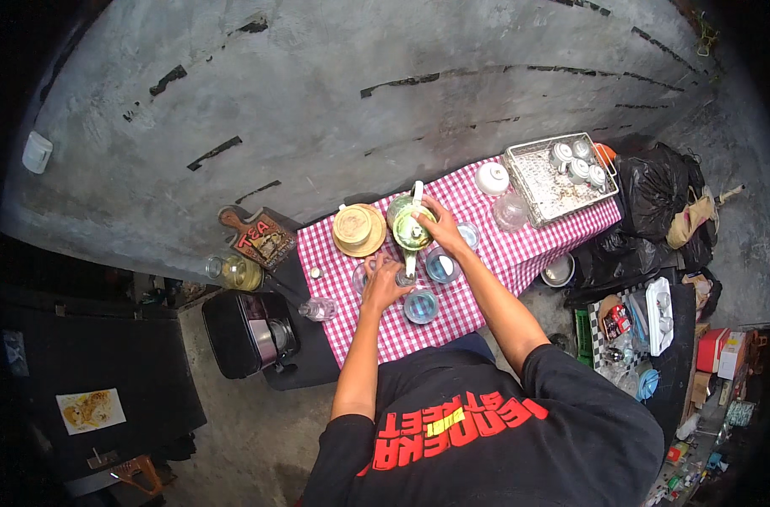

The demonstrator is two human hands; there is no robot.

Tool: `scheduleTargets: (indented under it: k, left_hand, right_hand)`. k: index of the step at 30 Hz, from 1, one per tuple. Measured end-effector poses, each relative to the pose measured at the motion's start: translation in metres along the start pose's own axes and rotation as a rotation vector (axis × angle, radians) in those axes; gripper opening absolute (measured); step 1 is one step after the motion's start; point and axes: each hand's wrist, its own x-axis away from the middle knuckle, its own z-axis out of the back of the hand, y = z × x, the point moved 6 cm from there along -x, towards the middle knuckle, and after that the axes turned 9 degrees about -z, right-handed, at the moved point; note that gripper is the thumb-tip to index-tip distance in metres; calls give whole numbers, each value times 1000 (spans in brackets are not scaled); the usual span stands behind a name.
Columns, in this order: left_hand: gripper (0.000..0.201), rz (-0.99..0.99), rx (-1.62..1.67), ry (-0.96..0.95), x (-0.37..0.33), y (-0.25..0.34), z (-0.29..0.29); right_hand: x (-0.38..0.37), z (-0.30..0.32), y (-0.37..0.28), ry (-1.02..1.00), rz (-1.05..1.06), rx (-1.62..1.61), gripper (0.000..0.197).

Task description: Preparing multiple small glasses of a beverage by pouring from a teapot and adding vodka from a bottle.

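Note:
A green teapot (406, 230) with a white handle stands toward the back of the checked table, its spout pointing at me. My right hand (441, 228) is closed at the teapot's lid and right side; its exact grip is partly hidden. Left of the spout, my left hand (383, 283) bends its fingers over a clear glass, which it largely hides. Close to the hands are a glass cup with bluish contents (421, 306) and another bluish cup (441, 265). A further clear glass (468, 235) is right of the teapot.
A round wooden-lidded pot on a plate (352, 226) sits back left. Rightward are a white lidded jar (492, 178), a glass jar (511, 211) and a wire tray (538, 188) with several metal-topped jars. A glass (319, 309) and black appliance (246, 335) are left.

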Motion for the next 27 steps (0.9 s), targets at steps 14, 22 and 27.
scheduleTargets:
  k: [14, 22, 27]
  left_hand:
    - [52, -19, 23, -36, 0, -1, 0]
    - [52, -22, 60, -76, -1, -2, 0]
    - [52, -18, 39, -90, 2, -6, -6]
  right_hand:
    - [9, -2, 4, 55, 43, 15, 60]
    - [14, -2, -5, 25, 27, 42, 60]
    - [15, -4, -3, 27, 26, 48, 60]
